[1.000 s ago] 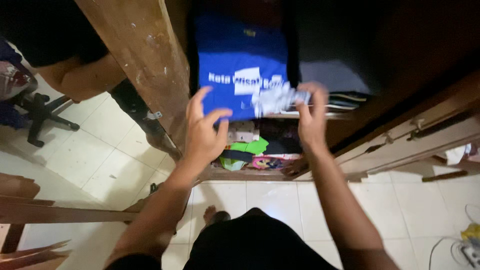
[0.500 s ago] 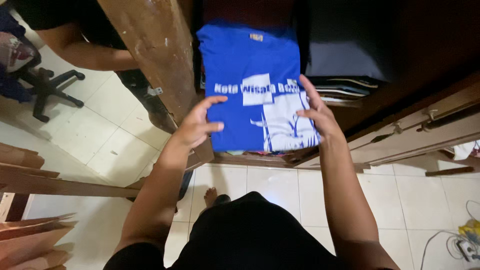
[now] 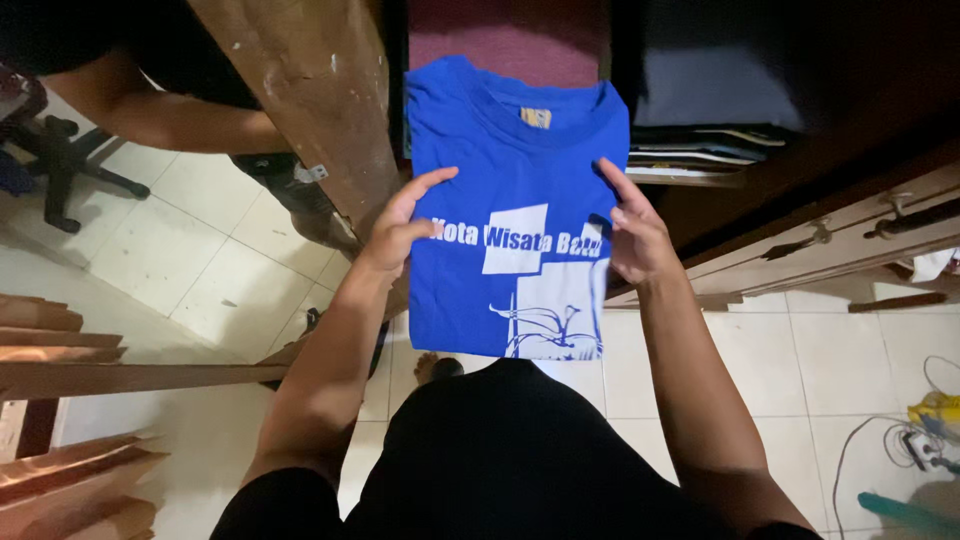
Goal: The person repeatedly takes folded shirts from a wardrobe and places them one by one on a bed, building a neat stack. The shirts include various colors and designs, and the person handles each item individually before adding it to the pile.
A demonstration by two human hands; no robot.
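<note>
1 blue tee (image 3: 520,210), 2 hands on it, 1 office chair (image 3: 60,160), 1 wardrobe (image 3: 310,100).

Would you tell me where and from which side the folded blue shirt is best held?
Probably by its two long side edges, as the left hand and right hand do now: the folded blue shirt is a flat rectangle, so coming in from left and right at mid-height, fingers spread across the front, should keep the folds together.
</note>
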